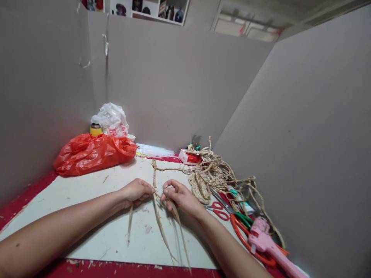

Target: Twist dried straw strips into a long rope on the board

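Note:
My left hand [136,192] and my right hand [179,196] meet at the middle of a white board [87,216], both closed on pale straw strands [159,220]. The loose strand ends trail toward me over the board. Above the hands, a finished braid [154,173] runs away from me and joins a heap of braided straw rope [210,175] on the right. My left fingers pinch one strand; my right fingers hold the others.
A red plastic bag [92,152], a white bag [111,119] and a yellow jar [96,129] sit at the back left. On the right lie red scissors [218,209], orange-handled shears [246,235], a pink glue gun [269,245] and a red-white box [189,156]. Grey partition walls enclose the table.

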Action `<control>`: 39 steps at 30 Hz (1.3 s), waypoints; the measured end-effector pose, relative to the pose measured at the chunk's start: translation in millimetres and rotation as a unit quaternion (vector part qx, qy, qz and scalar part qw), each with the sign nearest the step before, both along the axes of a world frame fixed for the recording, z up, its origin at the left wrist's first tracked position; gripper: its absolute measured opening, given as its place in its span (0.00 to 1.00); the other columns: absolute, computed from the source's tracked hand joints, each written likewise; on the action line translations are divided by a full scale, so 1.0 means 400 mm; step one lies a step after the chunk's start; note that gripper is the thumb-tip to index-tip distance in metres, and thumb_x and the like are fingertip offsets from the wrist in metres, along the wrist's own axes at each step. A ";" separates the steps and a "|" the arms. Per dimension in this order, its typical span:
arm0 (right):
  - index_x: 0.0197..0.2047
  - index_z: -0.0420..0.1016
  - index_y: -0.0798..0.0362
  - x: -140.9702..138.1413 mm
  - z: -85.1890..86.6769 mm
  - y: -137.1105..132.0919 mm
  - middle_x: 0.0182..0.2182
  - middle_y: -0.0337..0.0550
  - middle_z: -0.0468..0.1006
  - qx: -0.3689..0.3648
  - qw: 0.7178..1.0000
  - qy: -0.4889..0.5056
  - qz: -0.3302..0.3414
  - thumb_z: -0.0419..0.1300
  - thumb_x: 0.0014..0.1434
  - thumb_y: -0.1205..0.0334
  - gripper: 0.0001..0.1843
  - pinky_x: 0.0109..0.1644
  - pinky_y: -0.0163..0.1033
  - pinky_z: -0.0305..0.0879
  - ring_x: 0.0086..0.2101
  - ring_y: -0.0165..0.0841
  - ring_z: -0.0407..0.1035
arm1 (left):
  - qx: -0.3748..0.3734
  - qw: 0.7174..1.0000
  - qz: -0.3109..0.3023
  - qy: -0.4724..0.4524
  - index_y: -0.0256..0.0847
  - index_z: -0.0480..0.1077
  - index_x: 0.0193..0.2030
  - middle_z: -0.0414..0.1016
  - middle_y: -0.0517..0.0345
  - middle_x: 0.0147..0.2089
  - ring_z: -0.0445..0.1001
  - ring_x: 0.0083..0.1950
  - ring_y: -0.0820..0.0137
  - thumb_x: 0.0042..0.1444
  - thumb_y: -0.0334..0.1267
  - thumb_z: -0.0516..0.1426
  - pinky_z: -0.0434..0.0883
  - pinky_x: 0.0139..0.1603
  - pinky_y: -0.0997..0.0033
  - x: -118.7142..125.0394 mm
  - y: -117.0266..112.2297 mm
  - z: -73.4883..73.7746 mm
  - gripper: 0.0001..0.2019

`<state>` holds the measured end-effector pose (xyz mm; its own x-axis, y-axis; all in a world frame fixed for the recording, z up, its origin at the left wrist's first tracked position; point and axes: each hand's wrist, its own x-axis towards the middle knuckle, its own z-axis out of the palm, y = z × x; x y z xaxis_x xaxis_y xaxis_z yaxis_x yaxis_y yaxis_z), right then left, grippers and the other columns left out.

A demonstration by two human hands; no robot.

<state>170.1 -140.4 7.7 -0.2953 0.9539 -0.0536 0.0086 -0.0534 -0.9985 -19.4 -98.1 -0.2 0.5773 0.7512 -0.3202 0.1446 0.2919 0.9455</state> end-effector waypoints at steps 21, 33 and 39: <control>0.41 0.67 0.53 -0.032 0.001 -0.032 0.12 0.30 0.69 0.021 0.992 -0.099 -0.070 0.56 0.52 0.53 0.15 0.12 0.27 0.45 0.10 0.23 0.50 | -0.009 1.000 -0.009 -0.002 0.40 0.58 0.21 0.46 0.73 0.13 0.39 0.15 0.83 0.44 0.49 0.61 0.35 0.18 0.73 0.001 0.000 0.008 0.18; 0.30 0.80 0.56 -0.028 -0.006 -0.016 0.20 0.41 0.73 0.092 0.976 -0.094 -0.176 0.62 0.45 0.60 0.09 0.25 0.33 0.57 0.22 0.28 0.62 | -0.006 1.000 -0.004 -0.004 0.40 0.58 0.21 0.47 0.73 0.13 0.40 0.15 0.83 0.44 0.48 0.60 0.36 0.18 0.73 0.003 -0.003 0.008 0.17; 0.30 0.76 0.57 -0.049 0.001 -0.029 0.19 0.38 0.72 -0.008 0.988 0.023 -0.155 0.66 0.42 0.57 0.14 0.21 0.31 0.55 0.18 0.24 0.59 | 0.003 1.000 0.002 -0.001 0.39 0.60 0.21 0.49 0.72 0.13 0.41 0.14 0.83 0.44 0.49 0.60 0.36 0.17 0.73 0.003 -0.003 0.004 0.17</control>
